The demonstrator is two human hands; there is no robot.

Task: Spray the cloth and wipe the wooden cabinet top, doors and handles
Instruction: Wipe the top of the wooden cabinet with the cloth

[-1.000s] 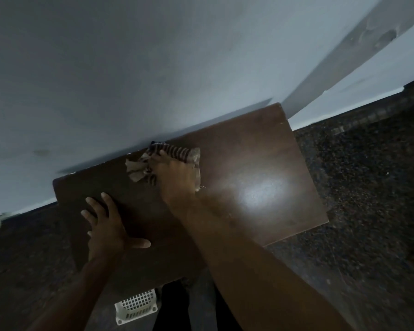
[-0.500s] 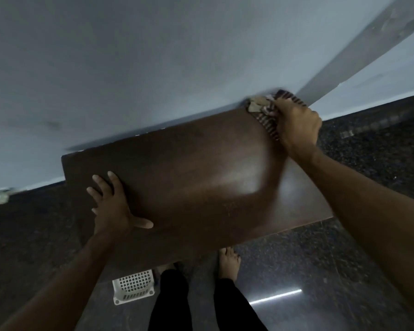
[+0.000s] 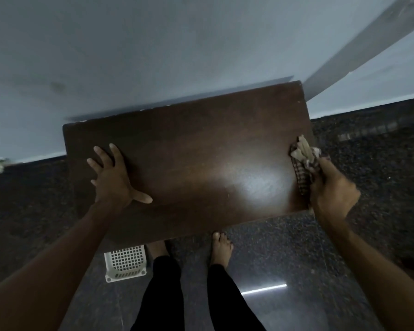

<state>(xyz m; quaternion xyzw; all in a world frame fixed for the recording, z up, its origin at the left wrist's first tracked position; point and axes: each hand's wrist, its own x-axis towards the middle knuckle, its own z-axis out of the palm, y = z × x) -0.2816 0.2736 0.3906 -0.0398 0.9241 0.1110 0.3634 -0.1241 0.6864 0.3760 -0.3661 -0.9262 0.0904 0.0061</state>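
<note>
The dark wooden cabinet top (image 3: pixel 201 151) fills the middle of the view, seen from above, its back edge against a pale wall. My right hand (image 3: pixel 332 194) grips a bunched checked cloth (image 3: pixel 305 161) at the top's right edge, near the front corner. My left hand (image 3: pixel 112 177) lies flat on the left part of the top, fingers spread. The doors, the handles and any spray bottle are out of sight.
A white perforated plastic basket (image 3: pixel 126 262) stands on the dark speckled floor (image 3: pixel 368 175) under the cabinet's front left. My bare feet (image 3: pixel 221 247) are just in front of the cabinet. The pale wall (image 3: pixel 177 56) runs behind it.
My right hand swept the cloth from the back middle of the top to the back right corner, then down the right edge toward the front. My left hand stayed put.
</note>
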